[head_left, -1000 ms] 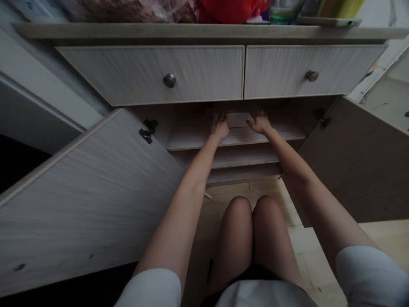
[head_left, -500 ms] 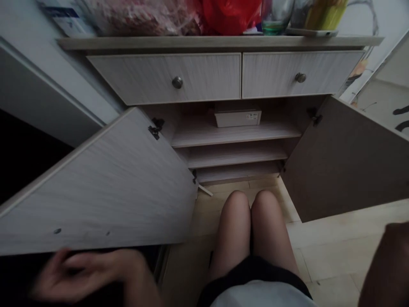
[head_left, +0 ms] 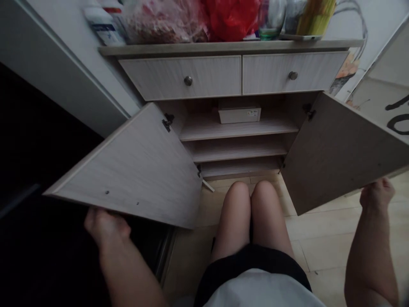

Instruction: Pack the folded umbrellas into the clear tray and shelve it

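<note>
Left hand (head_left: 107,226) closed on lower edge of open left cabinet door (head_left: 134,175), right hand (head_left: 377,195) closed on lower edge of open right cabinet door (head_left: 341,153), white box (head_left: 239,115) between doors on top shelf (head_left: 204,130), box label unreadable, red bag (head_left: 231,19) and blue-labelled bottle (head_left: 104,27) above drawers (head_left: 182,76)

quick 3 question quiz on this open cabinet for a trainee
1. True or false: the left hand is at the lower edge of the left cabinet door.
2. What sits on the top shelf? A) a white box B) a red bag C) a drinking glass
3. Fill in the blank: the left drawer and the right drawer each open with a round metal ____.

Key: 1 true; 2 A; 3 knob
</note>
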The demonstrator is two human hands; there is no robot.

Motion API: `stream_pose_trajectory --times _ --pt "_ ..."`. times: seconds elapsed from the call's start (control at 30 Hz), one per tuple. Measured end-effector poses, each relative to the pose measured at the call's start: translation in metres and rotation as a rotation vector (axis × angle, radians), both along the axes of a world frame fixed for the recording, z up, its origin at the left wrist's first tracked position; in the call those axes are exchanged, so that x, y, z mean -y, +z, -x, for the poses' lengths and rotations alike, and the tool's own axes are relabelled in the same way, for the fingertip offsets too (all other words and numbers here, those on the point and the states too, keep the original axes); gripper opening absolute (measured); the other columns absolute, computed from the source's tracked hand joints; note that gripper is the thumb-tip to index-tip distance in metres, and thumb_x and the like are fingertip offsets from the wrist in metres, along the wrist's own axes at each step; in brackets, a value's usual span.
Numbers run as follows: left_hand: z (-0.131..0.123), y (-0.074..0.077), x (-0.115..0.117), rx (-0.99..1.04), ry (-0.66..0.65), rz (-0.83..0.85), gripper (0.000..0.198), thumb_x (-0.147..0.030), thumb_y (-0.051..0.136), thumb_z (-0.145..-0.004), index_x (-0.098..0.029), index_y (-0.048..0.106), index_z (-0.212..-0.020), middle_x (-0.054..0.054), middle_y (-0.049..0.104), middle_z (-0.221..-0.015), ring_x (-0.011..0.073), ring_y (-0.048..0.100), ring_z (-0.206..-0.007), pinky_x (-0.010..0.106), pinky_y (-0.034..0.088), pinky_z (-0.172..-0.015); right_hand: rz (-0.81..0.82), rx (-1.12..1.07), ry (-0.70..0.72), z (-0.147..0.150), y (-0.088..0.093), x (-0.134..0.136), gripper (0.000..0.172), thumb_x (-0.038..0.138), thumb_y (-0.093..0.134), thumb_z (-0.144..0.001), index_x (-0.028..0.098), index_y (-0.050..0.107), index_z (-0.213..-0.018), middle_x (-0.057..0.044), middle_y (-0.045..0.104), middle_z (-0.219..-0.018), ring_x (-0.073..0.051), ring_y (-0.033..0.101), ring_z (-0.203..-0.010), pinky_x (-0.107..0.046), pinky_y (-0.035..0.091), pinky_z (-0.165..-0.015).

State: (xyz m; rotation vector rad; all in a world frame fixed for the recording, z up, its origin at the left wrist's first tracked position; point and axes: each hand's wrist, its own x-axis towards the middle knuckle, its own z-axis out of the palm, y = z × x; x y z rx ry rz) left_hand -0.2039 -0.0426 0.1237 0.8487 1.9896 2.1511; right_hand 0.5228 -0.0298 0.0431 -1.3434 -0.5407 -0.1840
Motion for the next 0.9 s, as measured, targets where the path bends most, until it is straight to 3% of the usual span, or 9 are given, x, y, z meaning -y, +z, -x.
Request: stream_pose_trajectory --times 0.1,0.23,0.47,0.6,0.7,0.9 --pt "-0.012 -0.019 0.0 0.068 0.118 -0.065 0.021 -0.039 0.06 -0.057 -0.025 0.069 -0.07 -0.006 0.079 -0.09 0.0245 0.07 -0.097 0.044 0.054 -0.096 0.05 -0.044 0.082 0.018 0.002 0.009 0.054 0.075 0.07 -0.053 0.025 0.05 -0.053 -0.004 0.053 -0.057 -0.024 0.059 -0.063 -0.048 0.051 -0.07" --pt "-0.038 -0.033 0.002 -0.039 0.098 -0.029 0.025 -0.042 0.059 -0.069 -0.02 0.071 -0.073 0.0 0.076 -0.078 0.0222 0.069 -0.082 0.039 0.056 -0.085 0.109 0.085 0.147 0.051 0.003 0.018 0.049 0.07 0.061 -0.072 0.021 0.065 -0.069 -0.008 0.064 -0.07 -0.023 0.062 -0.07 -0.043 0.052 -0.078" --pt "-0.082 -0.043 -0.004 -0.313 -0.026 0.02 0.036 -0.043 0.063 -0.079 -0.016 0.077 -0.097 0.009 0.079 -0.094 0.0263 0.073 -0.088 0.039 0.057 -0.082 0.351 0.338 0.226 0.112 0.007 0.013 0.05 0.064 0.051 -0.086 0.019 0.071 -0.084 -0.013 0.074 -0.087 -0.029 0.069 -0.089 -0.042 0.052 -0.086" --pt "-0.104 -0.044 -0.019 -0.452 -0.127 0.044 0.035 -0.048 0.062 -0.083 -0.016 0.077 -0.089 0.01 0.078 -0.086 0.0253 0.073 -0.082 0.037 0.056 -0.08 0.251 0.51 0.389 0.157 0.02 -0.009 0.04 0.053 0.053 -0.092 0.019 0.073 -0.088 -0.011 0.074 -0.093 -0.024 0.068 -0.09 -0.039 0.051 -0.086" --pt "-0.125 -0.04 -0.035 -0.54 -0.257 0.021 0.033 -0.046 0.062 -0.086 -0.017 0.077 -0.089 0.011 0.077 -0.086 0.0244 0.073 -0.082 0.036 0.055 -0.081 0.212 0.56 0.414 0.192 0.025 -0.036 0.039 0.051 0.053 -0.094 0.019 0.073 -0.087 -0.011 0.073 -0.091 -0.024 0.067 -0.088 -0.038 0.05 -0.083" --pt "-0.18 -0.031 -0.082 -0.618 -0.425 0.08 0.023 -0.036 0.062 -0.092 -0.019 0.077 -0.093 0.011 0.078 -0.094 0.0251 0.071 -0.09 0.038 0.05 -0.086 0.38 0.572 0.443 0.251 0.033 -0.092 0.039 0.046 0.047 -0.098 0.018 0.074 -0.094 -0.012 0.073 -0.102 -0.025 0.063 -0.096 -0.038 0.043 -0.087"
